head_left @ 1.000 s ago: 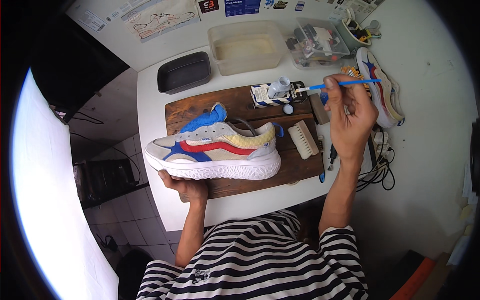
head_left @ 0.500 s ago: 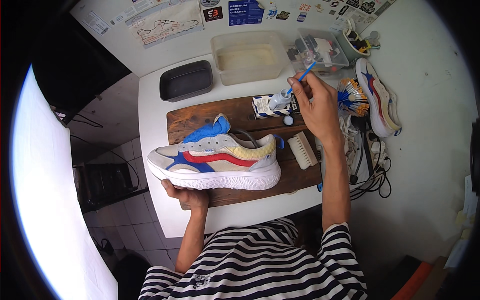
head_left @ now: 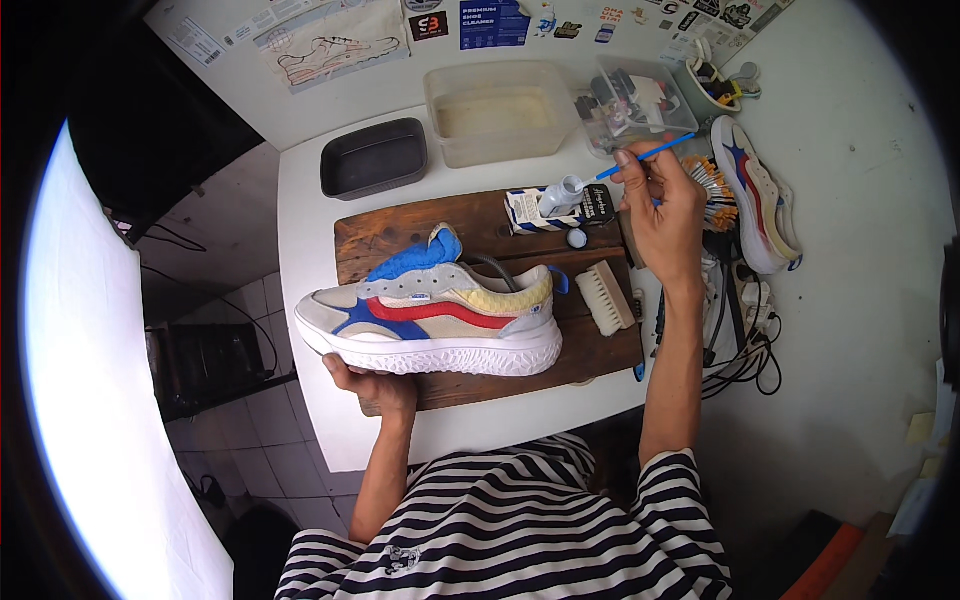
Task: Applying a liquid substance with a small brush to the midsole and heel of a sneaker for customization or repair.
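Note:
My left hand (head_left: 378,388) holds up a sneaker (head_left: 440,308) from below, under its thick white sole, toe pointing left. The shoe is beige and grey with a red wavy stripe, blue patches and a raised blue tongue; no laces show. My right hand (head_left: 660,215) pinches a thin blue-handled paintbrush (head_left: 655,151), its tip at the mouth of a small open bottle (head_left: 561,197). That bottle leans in a patterned box (head_left: 527,210), and its round cap (head_left: 577,238) lies in front.
A wooden board (head_left: 380,222) bears a scrub brush (head_left: 605,298). Behind stand a black tray (head_left: 373,165), a translucent tub (head_left: 500,115) and a clear box of supplies (head_left: 640,100). At right are the matching shoe (head_left: 755,195), a brush bundle (head_left: 715,190) and tangled cables (head_left: 755,350).
My right hand has shifted right and slightly down, tilting the paintbrush from steep to nearly level and drawing its tip up to the bottle's mouth. The left hand and sneaker are almost still.

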A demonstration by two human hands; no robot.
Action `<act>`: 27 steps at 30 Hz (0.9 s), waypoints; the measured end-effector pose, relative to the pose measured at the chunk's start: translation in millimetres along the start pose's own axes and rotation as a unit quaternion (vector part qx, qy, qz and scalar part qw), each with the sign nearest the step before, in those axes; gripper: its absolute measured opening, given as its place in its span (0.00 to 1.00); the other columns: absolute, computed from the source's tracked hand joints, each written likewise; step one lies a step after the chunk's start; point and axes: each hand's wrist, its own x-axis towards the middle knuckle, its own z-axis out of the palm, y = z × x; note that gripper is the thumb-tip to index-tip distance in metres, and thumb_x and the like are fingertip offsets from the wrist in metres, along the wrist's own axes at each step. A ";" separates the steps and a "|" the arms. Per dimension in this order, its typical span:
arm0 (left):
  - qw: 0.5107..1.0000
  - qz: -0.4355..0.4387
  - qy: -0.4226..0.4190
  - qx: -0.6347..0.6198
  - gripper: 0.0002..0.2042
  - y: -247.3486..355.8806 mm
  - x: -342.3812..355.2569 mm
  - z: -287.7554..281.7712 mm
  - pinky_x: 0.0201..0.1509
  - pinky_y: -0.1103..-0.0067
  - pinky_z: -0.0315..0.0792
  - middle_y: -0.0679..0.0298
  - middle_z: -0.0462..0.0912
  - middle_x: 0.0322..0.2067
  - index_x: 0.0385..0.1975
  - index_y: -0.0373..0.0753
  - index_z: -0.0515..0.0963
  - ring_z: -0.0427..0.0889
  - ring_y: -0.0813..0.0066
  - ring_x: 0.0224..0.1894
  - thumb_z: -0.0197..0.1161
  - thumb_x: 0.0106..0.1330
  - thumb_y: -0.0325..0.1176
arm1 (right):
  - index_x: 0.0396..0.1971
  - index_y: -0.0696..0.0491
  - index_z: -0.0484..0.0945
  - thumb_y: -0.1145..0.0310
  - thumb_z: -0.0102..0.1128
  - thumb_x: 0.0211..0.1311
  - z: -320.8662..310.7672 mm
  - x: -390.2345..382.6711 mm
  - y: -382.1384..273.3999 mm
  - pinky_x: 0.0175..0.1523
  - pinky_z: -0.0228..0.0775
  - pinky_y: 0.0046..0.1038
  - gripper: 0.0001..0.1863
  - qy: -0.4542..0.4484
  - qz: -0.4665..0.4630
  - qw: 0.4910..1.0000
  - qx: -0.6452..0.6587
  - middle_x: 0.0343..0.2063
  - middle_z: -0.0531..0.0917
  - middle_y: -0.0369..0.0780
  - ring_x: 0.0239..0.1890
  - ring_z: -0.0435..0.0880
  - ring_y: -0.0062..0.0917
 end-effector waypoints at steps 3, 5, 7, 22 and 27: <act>1.000 0.001 -0.005 0.001 0.39 -0.5 -0.2 0.7 0.66 0.65 0.65 0.57 0.71 0.57 0.66 0.41 0.59 0.72 0.63 0.61 0.40 0.68 0.69 | 0.38 0.60 0.79 0.68 0.61 0.71 -1.4 -0.8 -0.6 0.30 0.69 0.25 0.10 0.008 0.004 1.000 0.012 0.23 0.83 0.40 0.23 0.78 0.20; 1.000 0.001 -0.001 0.005 0.39 1.4 -1.2 1.6 0.67 0.64 0.65 0.57 0.71 0.57 0.67 0.41 0.59 0.72 0.63 0.61 0.40 0.68 0.69 | 0.38 0.60 0.78 0.68 0.61 0.71 -2.5 -1.4 -1.6 0.29 0.69 0.25 0.10 0.012 0.006 1.000 0.014 0.23 0.83 0.40 0.22 0.78 0.20; 1.000 0.001 0.003 0.010 0.39 1.1 -1.3 1.2 0.67 0.64 0.64 0.57 0.71 0.58 0.68 0.41 0.58 0.71 0.63 0.62 0.39 0.68 0.69 | 0.38 0.61 0.79 0.67 0.60 0.71 -3.6 -1.6 -3.8 0.27 0.69 0.24 0.10 0.007 0.012 1.000 0.024 0.23 0.83 0.40 0.21 0.78 0.18; 1.000 0.011 0.001 0.019 0.40 2.9 -2.1 6.0 0.68 0.63 0.63 0.57 0.69 0.60 0.68 0.42 0.57 0.70 0.62 0.63 0.38 0.68 0.69 | 0.43 0.60 0.78 0.69 0.58 0.72 -11.3 -10.4 -5.7 0.37 0.77 0.28 0.09 -0.055 -0.035 0.998 0.012 0.34 0.85 0.43 0.33 0.85 0.27; 1.000 -0.004 -0.011 0.005 0.39 2.4 -0.9 3.1 0.68 0.64 0.64 0.57 0.70 0.58 0.67 0.42 0.57 0.71 0.63 0.62 0.39 0.68 0.69 | 0.43 0.59 0.78 0.70 0.58 0.72 -14.1 -18.7 -2.5 0.39 0.77 0.29 0.08 -0.058 -0.037 0.998 0.000 0.34 0.85 0.42 0.33 0.85 0.29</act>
